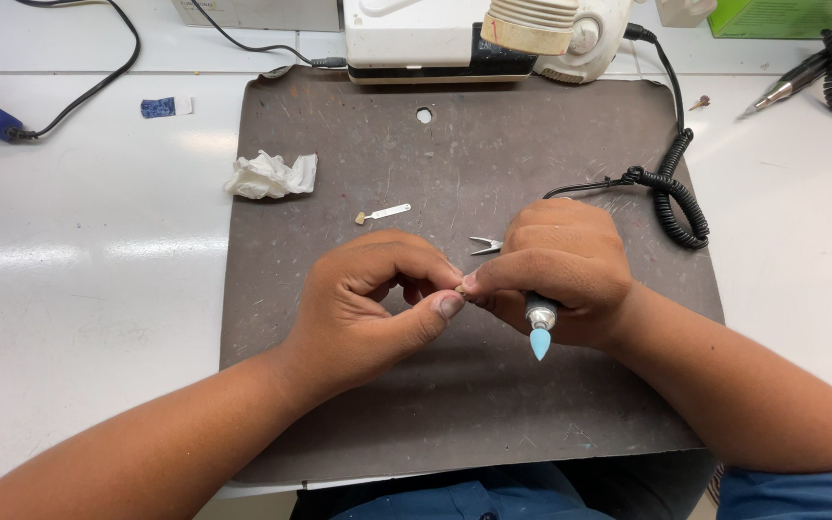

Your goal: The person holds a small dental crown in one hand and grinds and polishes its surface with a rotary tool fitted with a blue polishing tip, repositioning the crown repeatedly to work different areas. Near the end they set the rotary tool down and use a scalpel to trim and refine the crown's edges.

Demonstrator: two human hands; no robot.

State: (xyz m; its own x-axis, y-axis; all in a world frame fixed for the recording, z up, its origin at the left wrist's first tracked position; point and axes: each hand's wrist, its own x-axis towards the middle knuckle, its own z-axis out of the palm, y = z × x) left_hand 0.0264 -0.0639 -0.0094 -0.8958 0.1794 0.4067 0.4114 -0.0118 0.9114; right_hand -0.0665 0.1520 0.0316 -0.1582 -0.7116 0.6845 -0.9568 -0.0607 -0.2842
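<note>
One dark scratched mat (435,173) on white bench (79,289).

I'm seeing both hands meeting over the mat (339,404), crumpled tissue (272,175) lying behind-left, coiled cord (678,197) behind-right, machine (435,39) sitting at the mat's far edge

Workshop: scarred bench mat (358,404), rotary handpiece (784,89).

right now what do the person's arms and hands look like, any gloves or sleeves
Both hands are bare: no gloves, rings, watch or bands show on the left hand or the right hand. Both forearms are uncovered as far as the frame shows them. A blue sleeve shows at the right arm near the bottom right corner, matching the blue clothing at the bottom edge. Fingernails are short and unpainted.
</note>
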